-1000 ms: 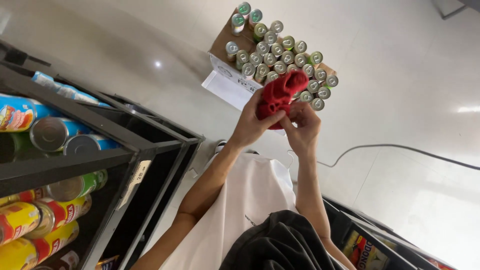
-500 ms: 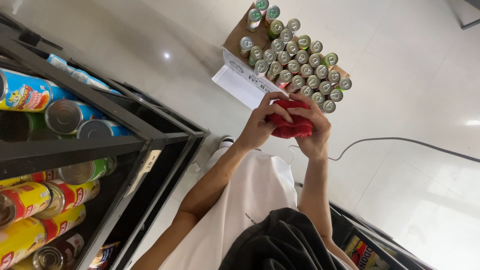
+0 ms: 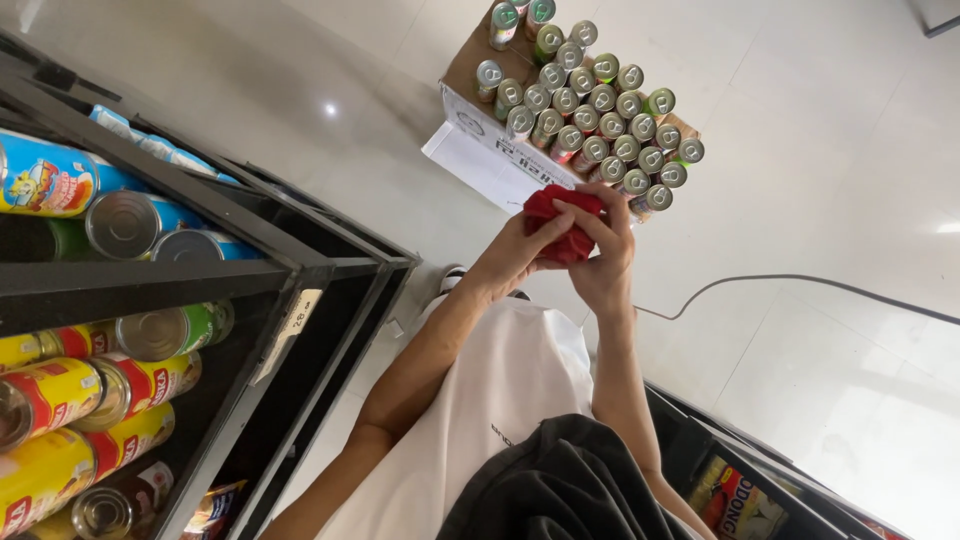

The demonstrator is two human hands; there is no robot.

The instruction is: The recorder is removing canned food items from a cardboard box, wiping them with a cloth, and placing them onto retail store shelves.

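Both of my hands are raised in front of me and are closed around a crumpled red cloth (image 3: 562,222). My left hand (image 3: 515,255) grips its left side, with the thumb over the top. My right hand (image 3: 608,260) wraps its fingers over the right side. The cloth is bunched into a small ball between the palms. Just beyond the hands, on the floor, stands an open cardboard box (image 3: 470,75) with several upright drink cans (image 3: 590,120) on it, their silver tops showing.
A dark metal shelf rack (image 3: 200,275) at the left holds cans lying on their sides, blue ones above and yellow-red ones (image 3: 60,400) below. A dark cable (image 3: 800,285) runs over the pale tiled floor at the right. Another shelf edge with packets (image 3: 735,495) shows at lower right.
The red cloth, looser and held higher a second ago, is now squeezed into a tighter ball between both hands. The hands have come slightly lower in the view.
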